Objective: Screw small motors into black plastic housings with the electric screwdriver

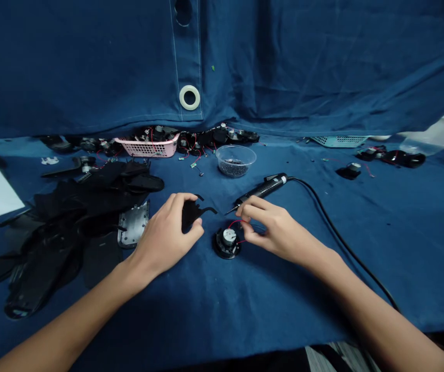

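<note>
My left hand (169,227) is closed around a black plastic part (190,213) with two thin curved prongs pointing right. In a pinch, my right hand (266,222) has the thin red wires (234,223) of a small motor. That motor (229,237), with a pale round top, sits in a round black housing (226,251) on the blue cloth, between and just below my hands. Right behind my right fingers lies a black electric screwdriver (262,189), its tip toward the left and its cord running off to the right.
A clear bowl (236,161) of small dark screws stands behind the screwdriver. Black plastic casings (47,253) pile up on the left. A pink basket (148,148) and a teal basket (340,141) stand at the back below a hanging blue curtain (284,67). Loose motor parts (349,170) lie back right.
</note>
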`<action>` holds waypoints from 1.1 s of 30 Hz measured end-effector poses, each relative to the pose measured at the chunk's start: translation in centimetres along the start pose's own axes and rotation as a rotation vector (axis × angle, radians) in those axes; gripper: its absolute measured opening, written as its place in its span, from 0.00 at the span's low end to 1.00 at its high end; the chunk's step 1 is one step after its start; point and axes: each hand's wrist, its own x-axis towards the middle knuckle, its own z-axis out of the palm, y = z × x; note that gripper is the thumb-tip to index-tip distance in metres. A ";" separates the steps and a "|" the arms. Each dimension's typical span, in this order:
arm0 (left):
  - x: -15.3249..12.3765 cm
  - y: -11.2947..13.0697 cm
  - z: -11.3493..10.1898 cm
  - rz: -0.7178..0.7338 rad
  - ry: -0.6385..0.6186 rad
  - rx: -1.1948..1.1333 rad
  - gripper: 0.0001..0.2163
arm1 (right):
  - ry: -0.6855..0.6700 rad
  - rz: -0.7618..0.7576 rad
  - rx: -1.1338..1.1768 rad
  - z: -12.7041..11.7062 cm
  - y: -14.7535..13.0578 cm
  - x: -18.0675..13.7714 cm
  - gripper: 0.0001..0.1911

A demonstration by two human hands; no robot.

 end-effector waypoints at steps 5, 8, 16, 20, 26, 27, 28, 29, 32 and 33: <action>-1.6 0.2 0.2 0.064 -0.073 -0.036 0.17 | -0.062 0.123 0.127 -0.4 -0.5 -0.3 0.10; -3.1 0.0 0.3 0.098 -0.086 -0.016 0.17 | -0.139 0.107 0.120 -0.5 -0.9 -0.4 0.11; -3.7 -0.6 0.8 0.374 -0.199 0.037 0.17 | -0.255 0.133 0.097 0.2 -0.9 -0.2 0.12; -2.7 -1.0 0.8 0.507 -0.171 0.011 0.13 | -0.240 0.133 0.178 0.8 -0.5 0.0 0.13; -2.3 -2.3 1.1 0.653 -0.102 -0.045 0.12 | -0.168 0.065 0.231 1.9 -0.3 0.3 0.12; -2.2 -2.5 1.1 0.661 -0.103 -0.052 0.12 | -0.165 0.062 0.234 1.9 -0.4 0.3 0.11; -2.2 -2.6 1.1 0.665 -0.100 -0.062 0.12 | -0.164 0.057 0.235 2.0 -0.4 0.3 0.11; -2.1 -2.7 1.0 0.669 -0.094 -0.070 0.12 | -0.165 0.054 0.235 2.0 -0.4 0.3 0.11; -1.9 -2.9 1.0 0.687 -0.062 -0.076 0.12 | -0.169 0.047 0.231 1.9 -0.3 0.2 0.11; -1.9 -2.9 1.0 0.697 -0.051 -0.073 0.12 | -0.169 0.047 0.229 1.8 -0.3 0.2 0.11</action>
